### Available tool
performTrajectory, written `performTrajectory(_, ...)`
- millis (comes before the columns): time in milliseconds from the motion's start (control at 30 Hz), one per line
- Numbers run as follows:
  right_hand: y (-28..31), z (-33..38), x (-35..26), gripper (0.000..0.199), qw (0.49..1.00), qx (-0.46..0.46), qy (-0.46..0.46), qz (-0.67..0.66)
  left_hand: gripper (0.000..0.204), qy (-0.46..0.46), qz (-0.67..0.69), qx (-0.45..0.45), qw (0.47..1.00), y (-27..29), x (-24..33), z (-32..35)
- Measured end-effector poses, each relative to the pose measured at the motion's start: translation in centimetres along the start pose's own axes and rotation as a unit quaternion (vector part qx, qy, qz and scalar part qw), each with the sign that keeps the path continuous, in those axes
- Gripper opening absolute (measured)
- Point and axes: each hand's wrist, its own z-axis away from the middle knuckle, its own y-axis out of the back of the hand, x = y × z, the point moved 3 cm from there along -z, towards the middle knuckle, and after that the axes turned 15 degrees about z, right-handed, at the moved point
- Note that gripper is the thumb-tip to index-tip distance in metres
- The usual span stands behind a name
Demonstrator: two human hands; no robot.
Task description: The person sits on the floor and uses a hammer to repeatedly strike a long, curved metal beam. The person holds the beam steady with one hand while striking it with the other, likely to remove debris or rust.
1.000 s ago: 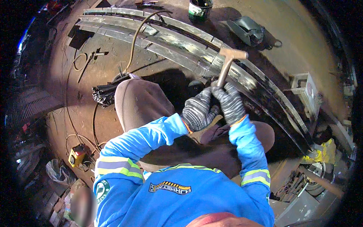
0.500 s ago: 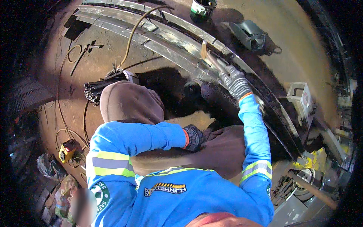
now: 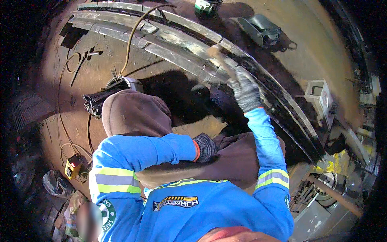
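My right hand (image 3: 246, 93), in a grey knitted glove, is closed round the handle of a hammer (image 3: 223, 61). The hammer's tan head is smeared by motion and lies over the long curved metal beam (image 3: 177, 39); whether it touches the metal I cannot tell. Gloved in dark grey with an orange cuff, my left hand (image 3: 206, 148) rests bent across my lap against the brown trousers (image 3: 193, 176). Its fingers are curled in and mostly hidden, so anything in them does not show.
A bundle of thin rods (image 3: 105, 94) lies by a round container left of my knee. Beyond the beam sit a dark welding mask (image 3: 262, 30) and a bucket (image 3: 207, 7). A brown cable (image 3: 133, 38) crosses the beam. At right stands a pale metal frame (image 3: 320, 101).
My right hand has drawn slightly back toward me, and the hammer is now blurred and at a changed angle. The whole view has shifted a little. My left hand stays in my lap.
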Motion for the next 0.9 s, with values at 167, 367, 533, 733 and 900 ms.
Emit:
performTrajectory(167,-0.3,-1.7,0.1,0.039,0.996,-0.056,0.009,0.072,0.023,0.016,-0.011,0.013,1.000,1.1,1.2,0.1)
performTrajectory(367,-2.7,-1.4,0.2,0.042,0.997,-0.059,0.030,0.046,0.022,-0.036,-0.031,-0.008,0.999,0.7,1.5,0.4)
performTrajectory(533,-0.2,-2.3,-0.2,0.041,0.994,0.028,0.056,-0.084,0.024,0.010,-0.010,-0.004,1.000,0.5,0.7,0.4)
performTrajectory(733,-2.3,-2.1,-0.1,0.047,0.961,-0.240,-0.020,0.139,0.028,0.010,-0.016,-0.025,1.000,0.4,0.4,1.1)
performTrajectory(900,-0.9,-3.5,-1.1,0.037,0.996,-0.028,0.036,-0.081,0.023,-0.016,-0.016,-0.011,1.000,0.7,0.6,0.8)
